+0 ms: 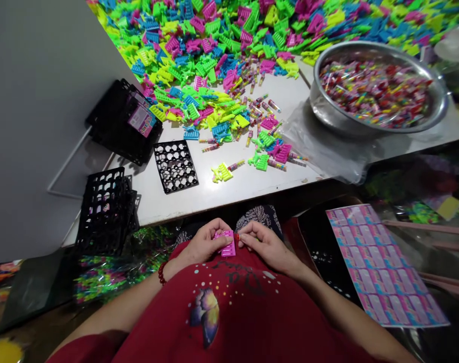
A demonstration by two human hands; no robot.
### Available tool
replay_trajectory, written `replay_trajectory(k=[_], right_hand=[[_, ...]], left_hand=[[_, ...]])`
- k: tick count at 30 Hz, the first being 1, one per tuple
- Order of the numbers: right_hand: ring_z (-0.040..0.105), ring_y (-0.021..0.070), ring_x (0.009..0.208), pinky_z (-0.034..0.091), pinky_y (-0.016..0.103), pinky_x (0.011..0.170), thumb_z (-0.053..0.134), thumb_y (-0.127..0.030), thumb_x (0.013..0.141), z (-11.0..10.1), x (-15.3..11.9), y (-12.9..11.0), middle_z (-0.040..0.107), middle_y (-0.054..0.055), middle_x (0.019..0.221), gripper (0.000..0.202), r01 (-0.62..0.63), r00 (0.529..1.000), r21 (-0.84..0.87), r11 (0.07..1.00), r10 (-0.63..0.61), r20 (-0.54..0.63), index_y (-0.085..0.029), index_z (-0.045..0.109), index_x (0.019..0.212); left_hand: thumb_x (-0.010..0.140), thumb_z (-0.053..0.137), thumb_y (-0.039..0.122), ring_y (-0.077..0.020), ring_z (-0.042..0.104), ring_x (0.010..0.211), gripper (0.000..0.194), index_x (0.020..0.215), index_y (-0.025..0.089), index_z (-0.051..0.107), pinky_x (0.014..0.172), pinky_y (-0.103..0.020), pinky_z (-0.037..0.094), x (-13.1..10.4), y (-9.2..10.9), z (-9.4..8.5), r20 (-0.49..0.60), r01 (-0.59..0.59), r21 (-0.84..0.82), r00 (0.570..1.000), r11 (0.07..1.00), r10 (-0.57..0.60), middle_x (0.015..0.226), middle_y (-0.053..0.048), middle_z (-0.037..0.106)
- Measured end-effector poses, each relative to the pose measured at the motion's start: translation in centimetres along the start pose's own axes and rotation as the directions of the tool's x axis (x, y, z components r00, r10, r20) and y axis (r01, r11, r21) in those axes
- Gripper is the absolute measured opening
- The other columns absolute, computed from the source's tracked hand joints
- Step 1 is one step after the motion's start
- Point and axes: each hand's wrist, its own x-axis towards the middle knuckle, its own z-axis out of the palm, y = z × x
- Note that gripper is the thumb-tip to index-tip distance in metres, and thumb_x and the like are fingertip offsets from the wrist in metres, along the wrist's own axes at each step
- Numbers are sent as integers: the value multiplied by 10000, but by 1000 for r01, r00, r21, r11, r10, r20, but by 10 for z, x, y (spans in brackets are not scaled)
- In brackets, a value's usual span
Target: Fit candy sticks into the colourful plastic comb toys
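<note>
Over my lap, my left hand (208,243) grips a bright pink plastic toy piece (228,249) with slatted ribs, thumb on top. Right beside it, my right hand (266,246) pinches a small candy tube (237,238); only its red end shows, against the pink piece's edge, and the fingers hide the rest. Whether the tube is inside the piece I cannot tell. On the table ahead lie a yellow toy piece (223,172) with a candy tube (237,165) at its side, and a green piece (260,161) near a pink one (282,152).
A big heap of coloured toy pieces (214,65) covers the white table (229,196) at the back. A steel basin (380,128) of wrapped candy stands right. Black trays (176,166) lie left, some stacked (104,212). A printed label sheet (388,272) rests at my right.
</note>
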Motion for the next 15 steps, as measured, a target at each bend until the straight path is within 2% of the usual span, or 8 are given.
replay_trajectory(k=[2,5,11,15], right_hand=[[547,142,696,417,291,673,627,-491,904,0,5,2,651,3,799,298,-19,1000,114,993,19,-2,-200,588,954],[508,128,654,394,282,649,656,-509,884,2,10,5,643,-3,779,325,-16,1000,171,985,18,-9,-193,587,922],[511,134,668,399,290,659,645,-520,888,5,11,4,645,0,791,331,-28,1000,146,989,28,4,-193,597,905],[589,167,804,454,323,783,626,-516,897,4,10,-1,642,11,836,315,5,1000,63,998,-4,-17,-202,600,887]], left_hand=[[740,777,470,-79,449,575,413,866,155,542,557,-219,338,2,-2,0,6,7,-15,1000,1000,-7,675,39,551],[742,766,513,-70,417,538,437,852,162,531,525,-213,306,2,-3,-1,8,-1,6,1000,1000,1,648,47,536],[742,748,535,-65,375,502,437,817,167,525,496,-213,255,1,0,-2,15,32,75,999,997,-33,605,58,500],[744,742,520,-65,360,506,419,811,167,526,495,-211,249,2,0,-1,7,42,78,999,996,-42,602,61,492]])
